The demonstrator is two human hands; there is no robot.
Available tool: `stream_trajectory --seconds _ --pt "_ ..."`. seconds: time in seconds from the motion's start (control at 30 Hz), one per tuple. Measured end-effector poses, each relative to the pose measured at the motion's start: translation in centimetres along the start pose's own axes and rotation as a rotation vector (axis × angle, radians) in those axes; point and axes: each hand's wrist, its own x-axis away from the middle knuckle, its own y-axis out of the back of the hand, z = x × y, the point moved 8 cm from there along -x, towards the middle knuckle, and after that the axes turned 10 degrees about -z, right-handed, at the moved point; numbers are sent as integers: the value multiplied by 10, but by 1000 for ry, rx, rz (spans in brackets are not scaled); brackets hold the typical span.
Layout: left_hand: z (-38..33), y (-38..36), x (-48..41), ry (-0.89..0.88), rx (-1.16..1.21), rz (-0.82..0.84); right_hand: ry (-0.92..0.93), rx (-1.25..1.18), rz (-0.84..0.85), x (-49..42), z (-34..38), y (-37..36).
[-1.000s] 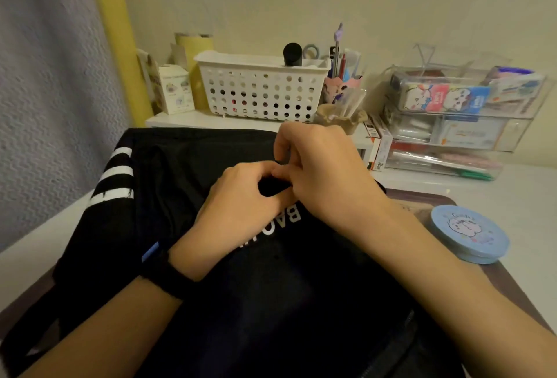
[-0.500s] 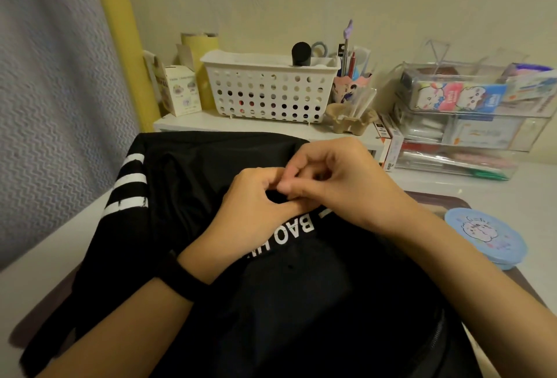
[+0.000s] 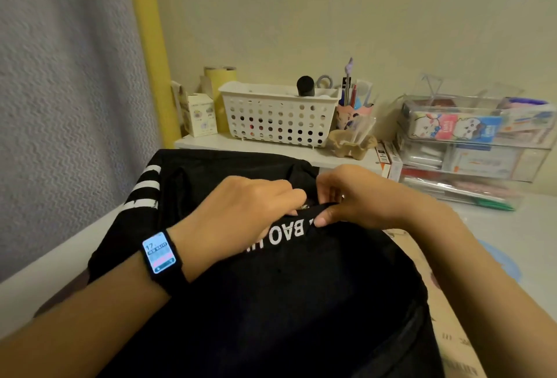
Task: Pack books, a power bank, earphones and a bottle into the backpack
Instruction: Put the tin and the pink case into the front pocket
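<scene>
Both hands meet atop the black backpack (image 3: 271,302) — left hand (image 3: 241,215) pinching the small metal zipper pull (image 3: 304,206), right hand (image 3: 358,196) clamping the fabric edge just beside it — likely bracing the zip.

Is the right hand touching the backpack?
Touching. The head view shows the right hand with its fingers pinching the black fabric edge of the backpack just above the white lettering.

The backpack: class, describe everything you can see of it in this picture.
The backpack is black, soft fabric, lying on the desk. Three white stripes cross its left side, and white letters reading "BAO" show near the top edge. The left hand and right hand pinch that edge, where a small metal piece glints between them. Its contents are hidden.
</scene>
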Motion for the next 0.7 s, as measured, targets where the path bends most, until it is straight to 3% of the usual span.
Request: stream_trajectory --seconds 0.17,0.23,0.37,0.43,0.6,0.7 --pt "13 35 13 -161 -73 113 40 -71 -20 6 1 12" --pt "24 44 26 -66 -49 168 42 -40 -7 6 2 11" --pt "48 46 55 379 134 123 111 16 -64 6 20 14" --pt "46 43 59 424 152 70 137 9 -129 6 33 15" --pt "27 43 46 326 91 18 292 384 -301 5 61 2" --pt "33 37 47 598 193 29 411 458 -352 8 78 -10"
